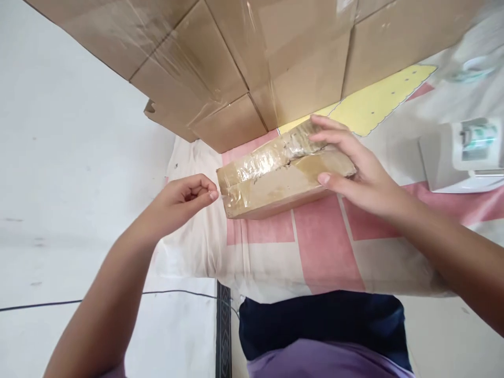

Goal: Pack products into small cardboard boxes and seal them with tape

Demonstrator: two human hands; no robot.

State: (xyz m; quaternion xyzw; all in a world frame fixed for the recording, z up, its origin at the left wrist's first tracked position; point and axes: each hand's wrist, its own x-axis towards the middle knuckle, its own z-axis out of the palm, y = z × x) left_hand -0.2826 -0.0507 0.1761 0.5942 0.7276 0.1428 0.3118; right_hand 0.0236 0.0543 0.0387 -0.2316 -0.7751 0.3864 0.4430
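A small cardboard box (275, 181) wrapped in shiny clear tape lies at a slant on the patterned cloth (263, 257). My right hand (352, 163) grips the right end of this box, fingers over its top and thumb on the near side. Beside the left end, my left hand (191, 197) is closed in a pinch, its fingertips close to the taped corner. What the pinch holds, perhaps a bit of clear tape, is too small to make out.
Large stacked cardboard boxes (307, 63) with clear tape stand behind the small box. A white dispenser-like object (460, 152) sits at the right, with a clear roll (474, 68) further back. A dark cable (51, 303) crosses the lower left.
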